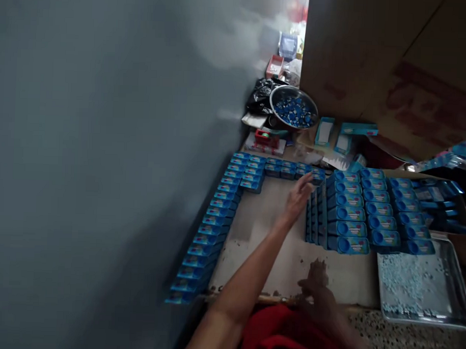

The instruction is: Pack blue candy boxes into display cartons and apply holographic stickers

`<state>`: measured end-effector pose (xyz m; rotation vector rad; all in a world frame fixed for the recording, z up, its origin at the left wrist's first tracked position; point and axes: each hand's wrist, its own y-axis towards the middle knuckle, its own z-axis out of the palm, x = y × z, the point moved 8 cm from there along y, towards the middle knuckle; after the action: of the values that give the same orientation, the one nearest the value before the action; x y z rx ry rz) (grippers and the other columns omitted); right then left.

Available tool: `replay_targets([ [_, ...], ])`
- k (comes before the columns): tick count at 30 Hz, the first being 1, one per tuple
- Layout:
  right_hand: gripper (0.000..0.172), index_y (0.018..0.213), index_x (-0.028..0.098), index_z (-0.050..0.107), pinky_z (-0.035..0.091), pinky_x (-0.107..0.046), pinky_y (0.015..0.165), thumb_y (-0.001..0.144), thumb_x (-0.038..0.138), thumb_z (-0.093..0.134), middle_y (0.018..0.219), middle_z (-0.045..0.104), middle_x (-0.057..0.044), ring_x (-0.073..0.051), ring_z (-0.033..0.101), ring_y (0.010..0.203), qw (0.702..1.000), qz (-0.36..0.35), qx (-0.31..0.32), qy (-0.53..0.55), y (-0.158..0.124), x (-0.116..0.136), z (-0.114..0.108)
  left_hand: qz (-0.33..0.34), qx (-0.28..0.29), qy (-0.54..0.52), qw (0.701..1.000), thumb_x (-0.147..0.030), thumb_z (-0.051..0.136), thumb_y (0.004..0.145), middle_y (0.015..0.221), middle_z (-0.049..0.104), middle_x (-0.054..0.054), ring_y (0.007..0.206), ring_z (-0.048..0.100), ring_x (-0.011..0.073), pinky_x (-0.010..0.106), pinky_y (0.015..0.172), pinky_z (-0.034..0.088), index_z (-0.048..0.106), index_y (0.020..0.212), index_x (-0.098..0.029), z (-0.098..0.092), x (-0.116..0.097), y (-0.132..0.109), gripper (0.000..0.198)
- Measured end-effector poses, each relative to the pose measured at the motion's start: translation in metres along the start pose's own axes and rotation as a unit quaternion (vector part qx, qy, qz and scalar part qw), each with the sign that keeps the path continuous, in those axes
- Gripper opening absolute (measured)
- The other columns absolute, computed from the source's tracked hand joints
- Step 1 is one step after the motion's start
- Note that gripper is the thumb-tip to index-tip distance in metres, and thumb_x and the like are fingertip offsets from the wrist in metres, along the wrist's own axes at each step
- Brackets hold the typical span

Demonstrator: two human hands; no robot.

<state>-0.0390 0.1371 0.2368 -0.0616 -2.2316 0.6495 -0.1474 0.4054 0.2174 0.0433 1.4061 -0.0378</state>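
My left hand [298, 199] reaches over the pale work surface [269, 226], fingers stretched out and slightly blurred. Its fingertips are close to the end of the back row of blue boxes [288, 170] and the left side of a tall stack of blue boxes [346, 214]; whether they touch, I cannot tell. Nearer my body, my right hand [316, 282] hovers low, with its thumb apart from the fingers and nothing visible in it. Along the wall runs a long line of blue boxes [212, 228], standing side by side.
A grey wall [104, 139] bounds the left. At the right lies a metal tray [449, 284] of small pale pieces. Behind the rows are a metal bowl [314, 108] of small blue pieces, a red tape dispenser [267, 139] and a large cardboard sheet [355, 51].
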Motion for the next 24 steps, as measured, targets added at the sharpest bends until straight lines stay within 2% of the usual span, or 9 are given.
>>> replay_targets([
  [3,0.055,0.133,0.043,0.078,0.065,-0.046,0.1,0.079,0.034,0.082,0.125,0.082,-0.006,-0.032,0.079,0.115,0.993,-0.046,0.103,0.028,-0.004,0.051,-0.008,-0.123,-0.072,0.134,0.981,-0.077,0.072,0.083,0.119,0.078,0.018,0.116,0.072,0.0366,0.052,0.11,0.052,0.075,0.126,-0.019,-0.095,0.083,-0.05,0.072],
  [5,0.056,0.142,0.046,0.072,0.061,-0.037,0.105,0.088,0.038,0.081,0.132,0.08,-0.001,-0.025,0.077,0.12,0.973,-0.095,0.195,0.073,-0.016,0.099,-0.039,-0.116,-0.116,0.243,0.956,-0.075,0.078,0.074,0.119,0.077,0.02,0.122,0.069,0.0415,0.057,0.116,0.047,0.077,0.112,-0.019,-0.155,0.131,-0.074,0.068],
  [7,0.041,0.142,0.043,0.072,0.059,-0.033,0.105,0.101,0.041,0.07,0.13,0.081,-0.001,-0.02,0.077,0.119,0.946,-0.148,0.272,0.095,-0.023,0.145,-0.087,-0.092,-0.104,0.3,0.944,-0.071,0.076,0.077,0.126,0.075,0.021,0.128,0.066,0.0418,0.058,0.118,0.045,0.077,0.113,-0.019,-0.187,0.175,-0.085,0.063],
  [10,0.036,0.13,0.028,0.08,0.061,-0.029,0.084,0.098,0.045,0.075,0.109,0.085,-0.006,-0.019,0.08,0.098,0.963,-0.199,0.169,0.073,0.021,0.192,-0.196,-0.046,-0.063,0.399,0.914,-0.059,0.068,0.089,0.15,0.063,0.025,0.148,0.053,0.0404,0.056,0.126,0.037,0.074,0.126,-0.014,-0.192,0.221,-0.089,0.058],
  [12,0.033,0.124,0.027,0.081,0.059,-0.033,0.083,0.099,0.047,0.073,0.103,0.084,-0.005,-0.021,0.077,0.093,0.978,-0.196,0.055,-0.043,0.086,0.2,-0.262,-0.022,-0.055,0.474,0.879,-0.051,0.06,0.097,0.162,0.052,0.025,0.159,0.039,0.0392,0.058,0.131,0.028,0.069,0.139,-0.013,-0.183,0.237,-0.088,0.058],
  [15,0.019,0.101,0.027,0.082,0.055,-0.038,0.083,0.098,0.043,0.072,0.096,0.081,-0.005,-0.023,0.073,0.088,0.945,-0.186,-0.088,-0.253,0.213,0.193,-0.336,0.003,-0.073,0.536,0.841,-0.049,0.052,0.103,0.168,0.045,0.023,0.165,0.028,0.0378,0.06,0.133,0.019,0.063,0.15,-0.015,-0.174,0.243,-0.089,0.059],
  [17,0.018,0.091,0.026,0.08,0.052,-0.04,0.086,0.1,0.034,0.067,0.096,0.08,-0.008,-0.027,0.072,0.095,0.899,-0.13,-0.122,-0.399,0.299,0.17,-0.363,0.013,-0.073,0.546,0.835,-0.05,0.05,0.105,0.168,0.045,0.023,0.165,0.027,0.0373,0.06,0.133,0.02,0.063,0.151,-0.015,-0.172,0.243,-0.092,0.059],
  [19,0.017,0.102,0.023,0.079,0.051,-0.041,0.091,0.101,0.028,0.063,0.111,0.08,-0.011,-0.028,0.069,0.109,0.854,-0.069,-0.134,-0.497,0.371,0.143,-0.38,0.014,-0.07,0.549,0.833,-0.05,0.05,0.106,0.167,0.046,0.023,0.165,0.027,0.037,0.061,0.132,0.021,0.063,0.152,-0.016,-0.174,0.241,-0.094,0.059],
  [24,0.057,0.158,0.006,0.047,0.037,-0.045,0.116,0.105,0.025,0.057,0.157,0.058,-0.023,-0.023,0.048,0.138,0.822,-0.005,-0.124,-0.556,0.476,0.086,-0.393,-0.007,-0.065,0.546,0.835,-0.049,0.055,0.104,0.166,0.047,0.021,0.164,0.029,0.0379,0.062,0.132,0.022,0.058,0.157,-0.022,-0.181,0.243,-0.099,0.06],
])
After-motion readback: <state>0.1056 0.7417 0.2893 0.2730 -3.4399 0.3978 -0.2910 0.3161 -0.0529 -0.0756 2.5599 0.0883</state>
